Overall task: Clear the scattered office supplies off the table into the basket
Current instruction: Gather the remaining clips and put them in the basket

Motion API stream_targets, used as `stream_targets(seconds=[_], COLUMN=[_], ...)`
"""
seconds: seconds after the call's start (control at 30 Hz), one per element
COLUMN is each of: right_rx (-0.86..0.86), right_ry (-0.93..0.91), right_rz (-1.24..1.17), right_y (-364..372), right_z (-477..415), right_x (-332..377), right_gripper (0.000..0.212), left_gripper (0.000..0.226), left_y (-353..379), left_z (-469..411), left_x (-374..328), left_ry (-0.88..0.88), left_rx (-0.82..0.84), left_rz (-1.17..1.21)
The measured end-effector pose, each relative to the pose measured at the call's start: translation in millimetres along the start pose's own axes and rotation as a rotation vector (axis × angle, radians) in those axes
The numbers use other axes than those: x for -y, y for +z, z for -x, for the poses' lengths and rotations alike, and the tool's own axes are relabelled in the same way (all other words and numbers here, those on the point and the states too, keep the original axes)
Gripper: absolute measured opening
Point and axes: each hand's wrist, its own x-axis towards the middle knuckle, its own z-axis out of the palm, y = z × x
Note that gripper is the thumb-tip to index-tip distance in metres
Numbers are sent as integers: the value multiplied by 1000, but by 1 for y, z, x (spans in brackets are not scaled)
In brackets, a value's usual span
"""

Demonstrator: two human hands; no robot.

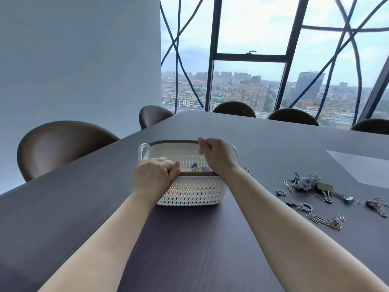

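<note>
A white woven basket with a grey rim stands on the dark table straight ahead. Several coloured binder clips lie inside it. My left hand grips the near rim at the basket's left side, fingers curled. My right hand hovers over the basket's right half with its fingers closed; nothing shows in it. To the right on the table lies a scatter of paper clip chains and binder clips, with more clips nearer to me.
The dark wood table runs far forward and to the right. Brown chairs stand along its left side and far edge. A pale inset panel sits in the tabletop at right. Large windows lie beyond.
</note>
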Motion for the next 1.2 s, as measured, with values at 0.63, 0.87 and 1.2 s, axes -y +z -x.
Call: stream_targets(seconds=[0.63, 0.87, 1.2], right_rx=[12, 143, 270], right_ry=[268, 402, 447], right_rz=[136, 254, 415], right_y=[-74, -101, -67], right_z=[109, 113, 48], right_x=[-193, -259, -265], right_gripper=[36, 48, 43], left_gripper=[28, 63, 49], left_y=[27, 108, 113], left_z=[0, 22, 23], left_x=[-139, -192, -184], left_ry=[355, 232, 148], left_rx=[229, 984, 850], left_rz=[284, 286, 430])
